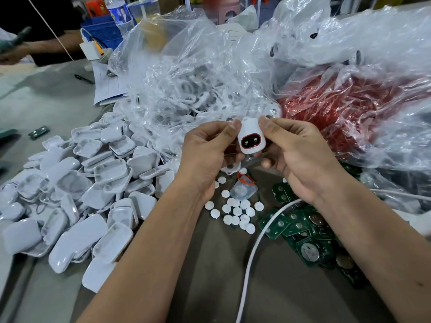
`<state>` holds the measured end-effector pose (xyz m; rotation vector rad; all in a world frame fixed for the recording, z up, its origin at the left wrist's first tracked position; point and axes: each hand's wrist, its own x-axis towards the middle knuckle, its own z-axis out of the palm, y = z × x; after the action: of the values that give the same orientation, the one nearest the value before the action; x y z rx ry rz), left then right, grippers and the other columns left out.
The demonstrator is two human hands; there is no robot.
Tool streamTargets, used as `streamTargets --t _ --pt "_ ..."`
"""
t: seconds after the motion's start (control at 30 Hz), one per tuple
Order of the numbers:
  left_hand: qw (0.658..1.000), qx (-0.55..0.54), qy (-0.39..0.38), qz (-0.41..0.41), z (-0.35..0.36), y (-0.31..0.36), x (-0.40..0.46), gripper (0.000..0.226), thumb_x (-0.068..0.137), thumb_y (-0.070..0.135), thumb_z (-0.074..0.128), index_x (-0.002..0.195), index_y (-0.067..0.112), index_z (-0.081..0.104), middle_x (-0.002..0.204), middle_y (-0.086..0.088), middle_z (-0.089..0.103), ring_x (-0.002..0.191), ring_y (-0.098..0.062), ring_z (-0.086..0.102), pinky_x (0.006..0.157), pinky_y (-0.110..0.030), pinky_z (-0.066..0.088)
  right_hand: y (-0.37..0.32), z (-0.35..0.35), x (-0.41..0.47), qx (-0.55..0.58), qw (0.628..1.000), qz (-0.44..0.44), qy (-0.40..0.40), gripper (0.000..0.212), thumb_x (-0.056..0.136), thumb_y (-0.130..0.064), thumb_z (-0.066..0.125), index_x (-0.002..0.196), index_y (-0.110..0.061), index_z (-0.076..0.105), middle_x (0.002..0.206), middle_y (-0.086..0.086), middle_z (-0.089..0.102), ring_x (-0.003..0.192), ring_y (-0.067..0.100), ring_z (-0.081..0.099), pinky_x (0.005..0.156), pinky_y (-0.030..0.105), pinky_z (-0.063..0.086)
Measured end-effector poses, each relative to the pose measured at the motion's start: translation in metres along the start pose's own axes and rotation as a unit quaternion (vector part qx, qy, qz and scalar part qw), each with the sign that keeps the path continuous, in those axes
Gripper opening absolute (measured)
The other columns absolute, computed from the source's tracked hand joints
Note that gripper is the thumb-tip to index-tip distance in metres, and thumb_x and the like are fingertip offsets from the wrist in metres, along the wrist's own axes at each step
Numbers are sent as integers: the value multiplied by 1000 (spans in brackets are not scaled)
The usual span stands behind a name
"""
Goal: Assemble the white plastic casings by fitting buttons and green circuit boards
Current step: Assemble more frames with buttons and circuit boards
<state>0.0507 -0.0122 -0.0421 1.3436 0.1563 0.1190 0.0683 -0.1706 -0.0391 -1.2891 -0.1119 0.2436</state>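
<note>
At the centre of the frame, I hold a white casing (251, 136) between both hands, its long axis roughly upright and its red-ringed dark window facing the camera. My left hand (205, 150) pinches its upper left edge with the thumb, fingers curled behind; my right hand (300, 157) clamps the upper right edge with the thumb, fingers wrapped below it. Both sit about equally close, so either could turn it.

Directly beneath, at lower centre, the loose white buttons (235, 212) lie scattered on the table (210, 276), and the green circuit boards (303, 231) are heaped just right of them, under my right wrist. A white cable (254, 248) crosses the boards' left edge. Empty casing shells (93, 183) fill the left; clear plastic bags (186, 73) crowd behind.
</note>
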Motion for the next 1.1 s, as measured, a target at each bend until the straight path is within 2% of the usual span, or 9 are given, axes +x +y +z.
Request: streamTargets --t 0.2,0.27,0.37,0.5,0.67,0.8,0.9,1.0,1.1 --pt "1000 -9 19 15 9 -3 -3 22 99 16 66 80 5 69 70 -6 68 62 -15 62 58 -27 54 6 4 2 -41 996 -56 50 24 103 -16 64 84 -7 75 74 15 64 54 9 49 42 17 36" --pt "999 -11 39 4 13 -6 -3 25 99 16 66 75 6 68 65 -6 63 57 -16 56 53 -25 48 9 5 3 -68 994 -59 67 25 104 -16 62 84 -7 74 70 15 59 51 8 46 41 18 35" --pt "998 -20 47 -22 16 -7 -2 29 99 15 66 72 5 67 61 -9 54 49 -15 45 50 -24 35 12 7 3 -69 993 -63 78 28 105 -14 61 81 -8 72 57 1 57 47 5 46 40 17 35" --pt "994 -66 48 -77 13 -5 1 24 97 13 69 75 3 68 67 -11 58 51 -12 45 44 -19 40 8 5 3 -31 998 -15 55 27 103 -17 64 83 -3 73 61 3 63 47 8 47 38 19 37" --pt "991 -68 57 -100 9 -4 0 23 95 12 71 74 4 68 70 -13 60 50 -14 46 43 -18 41 5 2 0 -56 997 57 13 35 106 -28 60 77 -13 71 59 3 59 43 10 43 34 19 28" --pt "989 -95 60 -99 11 -4 1 19 95 7 68 76 3 68 74 -13 59 56 -15 46 42 -17 40 8 6 1 -69 997 16 10 42 108 -25 55 70 -16 70 54 0 57 42 8 42 35 18 24" --pt "990 -100 53 -89 9 -5 1 21 96 6 67 75 2 66 67 -11 60 57 -17 45 42 -18 40 11 6 0 -67 998 -20 8 41 108 -23 57 72 -10 73 60 11 54 43 10 43 35 20 27" --pt "996 -51 49 -50 9 -6 -1 25 97 18 70 77 4 68 62 -6 59 52 -14 46 49 -22 41 15 5 2 -93 993 -69 29 35 107 -23 58 82 -5 73 64 20 55 44 15 44 36 23 33" --pt "999 10 36 -11 11 -8 -4 34 101 28 66 77 4 72 67 -13 62 52 -15 52 53 -25 49 17 -1 4 -165 978 -118 57 31 106 -32 60 86 -13 74 66 20 67 44 27 55 41 31 44"
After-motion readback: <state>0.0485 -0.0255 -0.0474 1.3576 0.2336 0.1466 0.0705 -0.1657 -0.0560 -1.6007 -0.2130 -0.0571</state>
